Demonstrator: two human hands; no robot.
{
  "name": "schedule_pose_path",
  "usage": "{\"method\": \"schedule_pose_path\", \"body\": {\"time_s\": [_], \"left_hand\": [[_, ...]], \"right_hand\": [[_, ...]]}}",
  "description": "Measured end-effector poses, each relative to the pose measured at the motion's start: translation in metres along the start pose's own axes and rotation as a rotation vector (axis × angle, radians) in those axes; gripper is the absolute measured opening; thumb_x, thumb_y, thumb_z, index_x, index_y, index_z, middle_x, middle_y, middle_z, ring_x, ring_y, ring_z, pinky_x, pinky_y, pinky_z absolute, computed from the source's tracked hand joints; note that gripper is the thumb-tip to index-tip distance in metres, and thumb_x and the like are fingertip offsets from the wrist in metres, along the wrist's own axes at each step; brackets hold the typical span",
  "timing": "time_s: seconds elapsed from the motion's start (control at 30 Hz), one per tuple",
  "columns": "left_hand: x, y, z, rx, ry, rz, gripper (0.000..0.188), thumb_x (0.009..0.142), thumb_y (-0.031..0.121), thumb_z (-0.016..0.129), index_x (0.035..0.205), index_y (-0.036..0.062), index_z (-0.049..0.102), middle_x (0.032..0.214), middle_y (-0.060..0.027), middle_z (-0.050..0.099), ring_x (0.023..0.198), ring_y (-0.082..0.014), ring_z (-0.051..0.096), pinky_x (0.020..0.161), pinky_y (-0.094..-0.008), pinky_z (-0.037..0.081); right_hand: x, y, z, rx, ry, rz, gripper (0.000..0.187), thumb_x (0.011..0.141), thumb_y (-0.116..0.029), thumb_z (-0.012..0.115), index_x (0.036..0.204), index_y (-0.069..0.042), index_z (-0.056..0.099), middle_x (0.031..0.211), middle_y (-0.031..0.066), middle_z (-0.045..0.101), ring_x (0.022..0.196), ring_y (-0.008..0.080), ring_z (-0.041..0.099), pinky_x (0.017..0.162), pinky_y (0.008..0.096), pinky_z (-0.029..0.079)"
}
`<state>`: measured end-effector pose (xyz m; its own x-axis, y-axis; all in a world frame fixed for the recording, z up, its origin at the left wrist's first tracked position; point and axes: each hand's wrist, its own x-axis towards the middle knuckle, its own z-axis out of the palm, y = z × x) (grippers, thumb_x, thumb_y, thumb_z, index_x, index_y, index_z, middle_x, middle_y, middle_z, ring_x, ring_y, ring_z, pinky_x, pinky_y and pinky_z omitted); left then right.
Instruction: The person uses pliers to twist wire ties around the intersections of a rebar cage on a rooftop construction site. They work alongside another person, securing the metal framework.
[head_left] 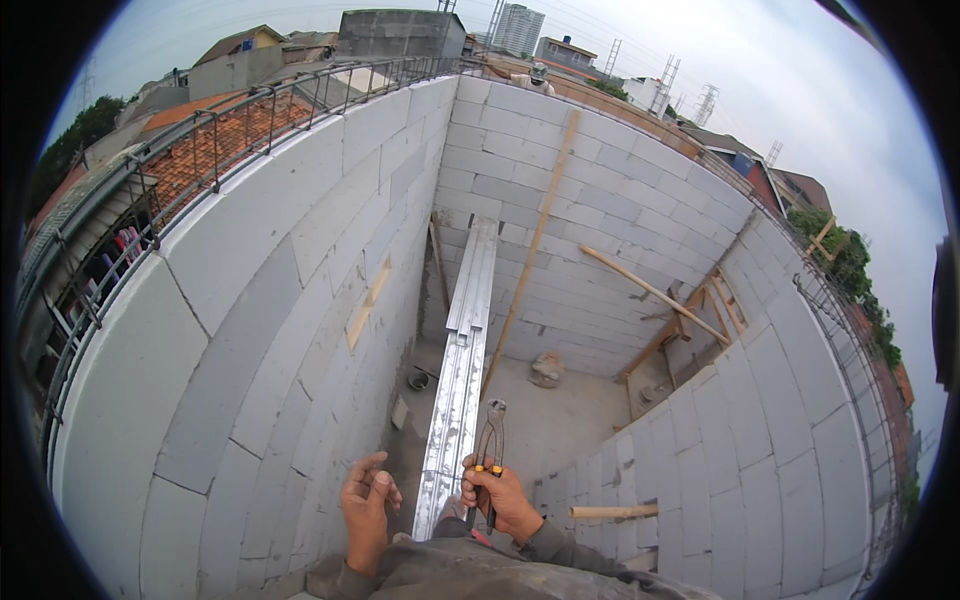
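Note:
My right hand [512, 504] is closed around the handles of a pair of pincers [493, 425], with black and yellow grips and the metal jaws pointing up and away from me. Opposite it, my left hand [366, 512] is raised with bent fingers apart and nothing visible in it. Between and below my hands runs a long bundle of shiny metal channels [455, 400], reaching away toward the far wall. A thin dark tie crosses the bundle near my hands.
Pale block walls [610, 170] enclose a deep room. Steel rebar [215, 150] lines the left wall top. Wooden poles [545, 215] lean inside. A sack [546, 369] and a bucket [418, 380] are on the floor below. A person [536, 79] is behind the far wall.

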<state>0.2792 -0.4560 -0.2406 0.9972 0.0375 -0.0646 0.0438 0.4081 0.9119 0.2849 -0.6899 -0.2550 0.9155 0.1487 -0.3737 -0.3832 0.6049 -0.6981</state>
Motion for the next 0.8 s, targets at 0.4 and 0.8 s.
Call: {"method": "schedule_pose_path", "body": {"time_s": [0.4, 0.8], "left_hand": [[-0.013, 0.008, -0.001, 0.084, -0.088, 0.221, 0.083, 0.085, 0.049, 0.081, 0.145, 0.0016, 0.048, 0.113, -0.0129, 0.066, 0.1, -0.0222, 0.068, 0.083, -0.0341, 0.057], [-0.006, 0.018, -0.015, -0.094, -0.001, 0.425, 0.108, 0.087, 0.082, 0.055, 0.157, 0.0034, 0.029, 0.127, -0.017, 0.059, 0.115, -0.029, 0.061, 0.097, -0.0455, 0.053]], "right_hand": [[0.013, -0.009, 0.004, 0.038, -0.12, 0.002, 0.019, 0.098, -0.005, 0.064, 0.116, -0.002, 0.058, 0.083, 0.0037, 0.059, 0.069, 0.0135, 0.058, 0.061, 0.0314, 0.048], [0.018, 0.011, 0.03, 0.025, -0.238, 0.112, 0.019, 0.1, -0.01, 0.065, 0.117, -0.003, 0.058, 0.085, 0.0046, 0.062, 0.071, 0.0128, 0.059, 0.062, 0.0293, 0.048]]}}
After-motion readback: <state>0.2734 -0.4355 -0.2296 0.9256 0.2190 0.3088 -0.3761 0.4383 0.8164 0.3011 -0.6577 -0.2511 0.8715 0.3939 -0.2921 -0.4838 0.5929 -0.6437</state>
